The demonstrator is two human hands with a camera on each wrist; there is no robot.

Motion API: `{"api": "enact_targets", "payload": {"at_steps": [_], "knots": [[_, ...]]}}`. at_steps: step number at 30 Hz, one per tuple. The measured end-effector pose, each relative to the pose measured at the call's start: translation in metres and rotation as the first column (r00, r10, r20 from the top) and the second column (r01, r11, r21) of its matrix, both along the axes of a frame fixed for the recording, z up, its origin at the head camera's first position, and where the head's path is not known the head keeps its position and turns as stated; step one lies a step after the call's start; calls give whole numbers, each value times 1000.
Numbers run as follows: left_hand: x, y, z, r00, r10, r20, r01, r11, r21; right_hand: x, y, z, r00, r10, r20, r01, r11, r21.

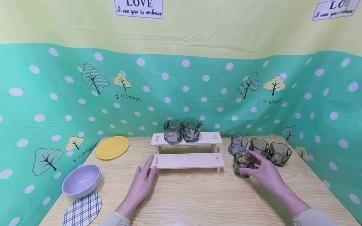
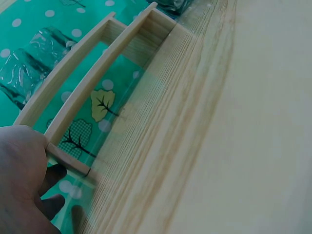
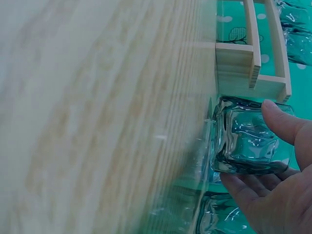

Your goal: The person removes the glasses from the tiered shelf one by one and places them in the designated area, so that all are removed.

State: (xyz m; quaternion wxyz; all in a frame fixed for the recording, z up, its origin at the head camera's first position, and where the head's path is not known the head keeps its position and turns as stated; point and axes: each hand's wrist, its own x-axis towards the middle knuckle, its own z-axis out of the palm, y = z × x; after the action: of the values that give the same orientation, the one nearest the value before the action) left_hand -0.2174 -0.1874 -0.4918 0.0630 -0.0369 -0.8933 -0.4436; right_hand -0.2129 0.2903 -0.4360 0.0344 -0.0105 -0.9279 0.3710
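Six smoky glass tumblers are on record, all of them apparently empty: two stand side by side on the upper tier of the wooden step shelf (image 1: 186, 150), and four cluster on the table (image 1: 198, 201) to the shelf's right. I see my right hand (image 1: 264, 174) curled around the nearest tumbler (image 1: 242, 164), thumb on one side and fingers on the other; the glass stands upright on the tabletop, just right of the lower tier's end and in front of the other three glasses (image 1: 260, 147). My left hand (image 1: 142, 183) lies with fingers nearly straight, fingertips touching the left end of the lower tier, gripping nothing. At far left I note an empty lavender bowl (image 1: 81, 180), a plaid coaster (image 1: 82, 209) just in front of it, and an empty yellow plate (image 1: 112, 147).
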Motion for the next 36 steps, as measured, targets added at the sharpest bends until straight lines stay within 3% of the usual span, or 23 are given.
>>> {"api": "enact_targets", "payload": {"at_steps": [9,18,25,31,36], "knots": [[1,-1,0,1000,-9,-14,9,1000,-2,-3,1,-2,1000,14,-2,-14,1000,-19],[0,-1,0,1000,-12,-22,12,1000,-3,-4,0,-10,993,82,-90,-82,997,-3],[0,0,-1,1000,-14,-26,14,1000,-4,-4,1,-9,991,103,-90,-101,995,22],[0,0,0,1000,-14,-25,14,1000,-1,-2,2,4,991,122,-55,-121,993,14],[0,0,-1,1000,-12,-20,12,1000,2,-4,-1,24,988,125,-94,-124,992,15]]}}
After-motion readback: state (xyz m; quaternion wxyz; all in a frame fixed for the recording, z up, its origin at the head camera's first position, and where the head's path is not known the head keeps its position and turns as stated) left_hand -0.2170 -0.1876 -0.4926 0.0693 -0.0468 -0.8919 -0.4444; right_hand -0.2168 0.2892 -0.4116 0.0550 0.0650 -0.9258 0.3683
